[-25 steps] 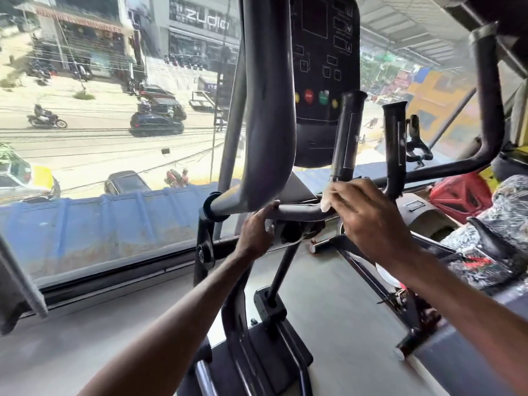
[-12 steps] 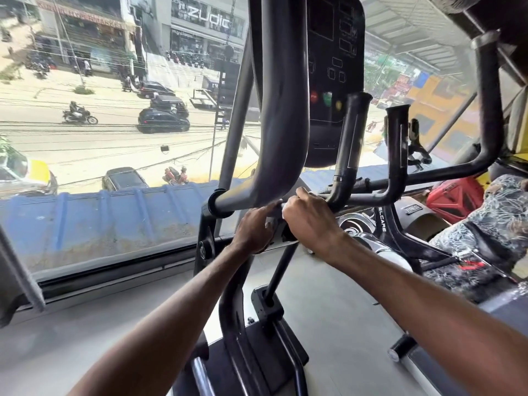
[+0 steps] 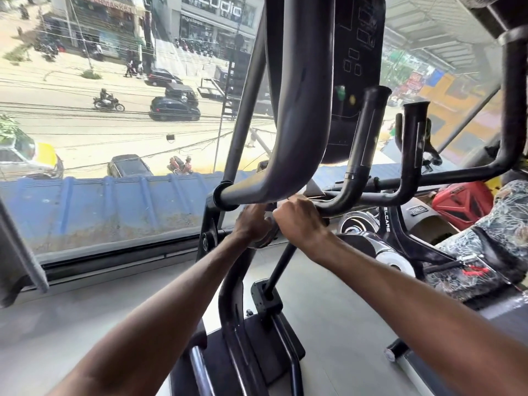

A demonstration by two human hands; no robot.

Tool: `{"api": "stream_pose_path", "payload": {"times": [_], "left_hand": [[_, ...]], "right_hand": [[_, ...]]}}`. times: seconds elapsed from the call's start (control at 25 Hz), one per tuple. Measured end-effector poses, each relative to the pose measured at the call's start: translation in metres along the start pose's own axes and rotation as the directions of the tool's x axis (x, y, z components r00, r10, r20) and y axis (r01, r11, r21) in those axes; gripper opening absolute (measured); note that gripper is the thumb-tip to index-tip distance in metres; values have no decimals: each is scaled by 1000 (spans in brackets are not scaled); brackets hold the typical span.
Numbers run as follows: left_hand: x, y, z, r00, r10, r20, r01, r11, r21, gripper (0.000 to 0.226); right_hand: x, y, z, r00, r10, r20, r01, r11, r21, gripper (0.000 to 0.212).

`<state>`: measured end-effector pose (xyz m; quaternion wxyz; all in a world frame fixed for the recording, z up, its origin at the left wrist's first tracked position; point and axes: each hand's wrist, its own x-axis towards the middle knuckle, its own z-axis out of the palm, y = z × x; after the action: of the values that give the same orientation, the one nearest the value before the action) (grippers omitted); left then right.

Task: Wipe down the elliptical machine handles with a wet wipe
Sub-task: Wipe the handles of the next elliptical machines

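The right hand [image 3: 300,221] has been sliding left along the low bar [image 3: 368,200] and is now squeezing it beside the left hand [image 3: 251,224], which is gripping the joint [image 3: 264,234] under the big handle [image 3: 300,110]. The wet wipe is hiding, maybe inside the right fist. Next needs rubbing up the short handles [image 3: 370,132]. Words showing: "zudio" [image 3: 220,8], "ELCARE" [image 3: 387,221].

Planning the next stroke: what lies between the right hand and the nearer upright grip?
Head view: only the tube's black bend lies between right hand and upright grip.

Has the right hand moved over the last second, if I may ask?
Yes: the right hand slid left along the bar, away from the short upright grip, to beside the left hand.
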<state>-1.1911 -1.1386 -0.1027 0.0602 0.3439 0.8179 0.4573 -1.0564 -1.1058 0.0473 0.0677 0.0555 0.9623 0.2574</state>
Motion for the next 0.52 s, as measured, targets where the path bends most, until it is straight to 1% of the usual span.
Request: {"api": "stream_pose_path", "payload": {"times": [0.08,0.12,0.16,0.2,0.24,0.28,0.36,0.4,0.44,0.48,0.52], "left_hand": [[-6,6,-7,999,37,-2,-37,999,-3,58],[-11,14,-15,998,58,-2,-58,998,-20,60],[-13,16,-19,997,74,3,-74,997,-33,62],[-12,14,-20,996,89,1,-89,995,-44,65],[-13,15,-21,996,91,-4,-91,995,-48,66],[-14,15,-20,996,85,-8,-85,995,-53,65],[-14,14,-19,997,75,-13,-75,995,-60,61],[-15,15,-19,998,69,-14,-69,996,-50,59],[-15,15,-19,997,74,-14,-75,996,-44,59],[-16,17,-22,997,74,-10,-74,996,-46,59],[-16,19,-24,997,76,-7,-76,995,-65,60]], "right_hand": [[-4,-2,-3,998,-51,36,51,999,-4,15],[-10,-2,-10,1000,-13,-3,13,1000,-14,12],[-15,-1,-17,994,22,-106,-24,999,-21,10],[-22,2,-17,980,24,-199,-31,999,-31,11],[-25,3,-17,975,13,-223,-25,998,-50,12],[-25,3,-15,975,-14,-224,1,998,-57,12],[-13,-3,-9,994,-4,-107,0,999,-40,6],[-5,-5,-6,994,-12,-109,12,1000,-7,6],[-2,-6,-4,990,-42,-134,40,999,-16,10],[0,-5,-8,987,-39,-154,40,999,5,7],[-1,-4,-12,988,-22,-156,27,999,33,10]]}}
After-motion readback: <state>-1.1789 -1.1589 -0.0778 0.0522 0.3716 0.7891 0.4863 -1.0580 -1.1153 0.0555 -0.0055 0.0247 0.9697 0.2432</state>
